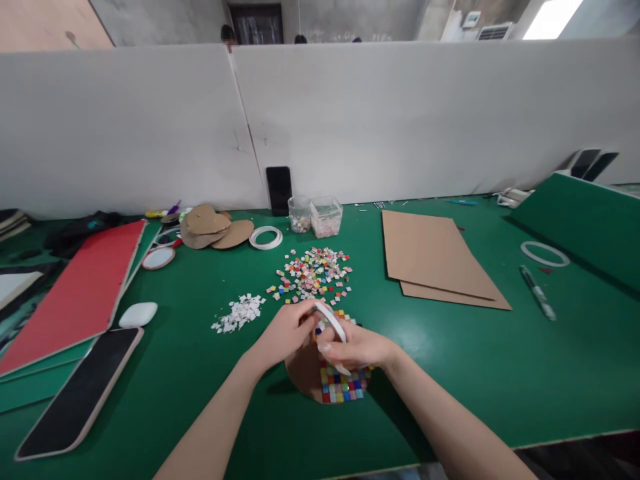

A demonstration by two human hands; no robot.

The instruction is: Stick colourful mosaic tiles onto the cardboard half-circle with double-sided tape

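A round cardboard disc (pixel 303 373) lies on the green table in front of me, its right part covered by rows of small coloured mosaic tiles (pixel 343 392). My right hand (pixel 357 348) is above the tiles, its fingers closed around a narrow white roll of tape (pixel 333 321) seen nearly edge-on. At the disc's upper edge, my left hand (pixel 290 331) has its fingers bent together next to the top of the roll. What lies between those fingertips is hidden. Beyond both hands spreads a pile of loose coloured tiles (pixel 313 272).
White paper scraps (pixel 240 313) lie left of the tiles. Clear containers (pixel 327 217) and an upright phone (pixel 279 190) stand by the partition. Cardboard sheets (pixel 435 257), a marker (pixel 537 293) and a white ring (pixel 545 253) are on the right; a red board (pixel 80 293) is on the left.
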